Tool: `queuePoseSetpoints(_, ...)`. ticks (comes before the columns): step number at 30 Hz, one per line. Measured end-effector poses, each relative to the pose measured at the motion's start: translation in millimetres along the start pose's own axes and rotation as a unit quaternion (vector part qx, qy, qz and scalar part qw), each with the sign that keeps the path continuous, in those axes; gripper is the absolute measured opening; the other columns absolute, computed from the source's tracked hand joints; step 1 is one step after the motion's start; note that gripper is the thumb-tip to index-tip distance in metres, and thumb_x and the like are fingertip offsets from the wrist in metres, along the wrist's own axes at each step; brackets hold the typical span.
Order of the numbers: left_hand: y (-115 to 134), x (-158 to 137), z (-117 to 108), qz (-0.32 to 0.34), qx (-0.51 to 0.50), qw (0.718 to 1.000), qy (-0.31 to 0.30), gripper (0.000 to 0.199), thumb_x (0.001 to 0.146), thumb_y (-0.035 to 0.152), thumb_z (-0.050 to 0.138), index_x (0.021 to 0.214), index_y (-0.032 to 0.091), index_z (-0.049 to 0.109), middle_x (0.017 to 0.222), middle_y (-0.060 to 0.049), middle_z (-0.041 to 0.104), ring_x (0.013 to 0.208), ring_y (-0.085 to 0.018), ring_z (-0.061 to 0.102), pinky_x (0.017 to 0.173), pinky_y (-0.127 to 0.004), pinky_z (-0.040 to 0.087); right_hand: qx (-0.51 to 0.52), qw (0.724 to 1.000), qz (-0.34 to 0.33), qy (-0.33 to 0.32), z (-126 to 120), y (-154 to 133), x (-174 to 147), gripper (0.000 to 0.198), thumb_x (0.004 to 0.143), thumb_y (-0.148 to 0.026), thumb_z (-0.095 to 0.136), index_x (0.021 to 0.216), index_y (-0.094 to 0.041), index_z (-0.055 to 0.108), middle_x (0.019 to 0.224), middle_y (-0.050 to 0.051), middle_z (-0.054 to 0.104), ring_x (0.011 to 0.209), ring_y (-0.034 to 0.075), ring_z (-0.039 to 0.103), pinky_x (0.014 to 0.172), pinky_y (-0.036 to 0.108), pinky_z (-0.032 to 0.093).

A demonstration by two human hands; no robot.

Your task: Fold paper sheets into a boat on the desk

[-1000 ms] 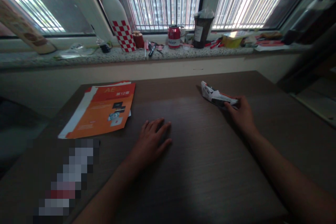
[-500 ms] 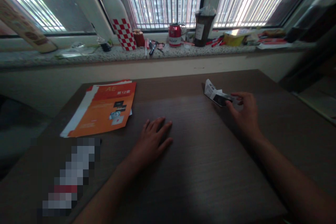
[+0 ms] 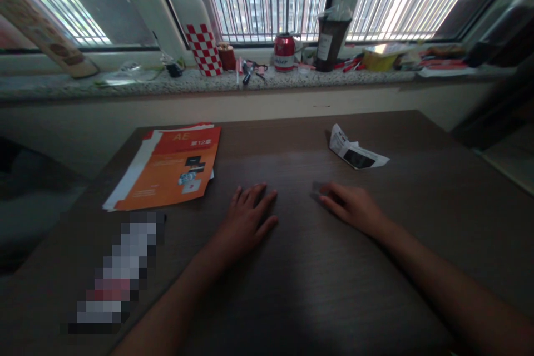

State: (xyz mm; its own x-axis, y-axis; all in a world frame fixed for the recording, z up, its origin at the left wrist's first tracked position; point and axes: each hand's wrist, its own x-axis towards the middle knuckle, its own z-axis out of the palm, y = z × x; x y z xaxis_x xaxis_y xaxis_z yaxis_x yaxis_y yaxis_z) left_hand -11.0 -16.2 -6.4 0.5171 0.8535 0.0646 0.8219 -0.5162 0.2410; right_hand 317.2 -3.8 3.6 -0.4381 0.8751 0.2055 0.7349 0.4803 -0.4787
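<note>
Right hand (image 3: 352, 207): away it came, off the folded paper (image 3: 359, 158) it had been touching half a second earlier, swinging in toward the middle of the desk (image 3: 287, 150)!
Right fingers: bent, thumb and forefinger close together, the tips smeared by blur; the paper was out of their grasp, but whether they pinched anything small, I could not tell.
Folded paper: there it sat on the far right part of the desk, beyond the right hand and clear of it, white with a dark panel, its left end tilted up off the surface.
Left hand (image 3: 248, 214): palm down on the desk, fingers spread, nothing in its grip, and it had barely stirred.
Orange booklet (image 3: 167, 172): lay at the far left, beyond the left hand, on top of other sheets.
Pixelated object (image 3: 120, 267): rested nearer the viewer than the booklet, left of the left forearm, its details masked.
Windowsill (image 3: 287, 80): a crowded back row, with a checkered bottle (image 3: 202, 44), a red can (image 3: 284, 53) and a lidded dark cup (image 3: 331, 39) all upright, and a yellow container (image 3: 379, 60) farther right.
</note>
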Motion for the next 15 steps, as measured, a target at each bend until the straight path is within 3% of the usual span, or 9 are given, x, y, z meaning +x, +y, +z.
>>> queuePoseSetpoints(15,0.5,-0.4,-2.3,0.004,-0.007,1.000,0.007,0.055,0.105,0.046,0.055,0.157,0.031,0.047,0.164,-0.012,0.043,0.151,-0.036,0.040,0.126,-0.065,0.024,0.066,0.997,0.003,-0.034,10.1,5.8,3.3,0.023,0.105,-0.042,0.057,0.115,-0.025,0.069,0.078,0.000,0.065,0.069,0.017,0.063,0.066,0.029,0.046)
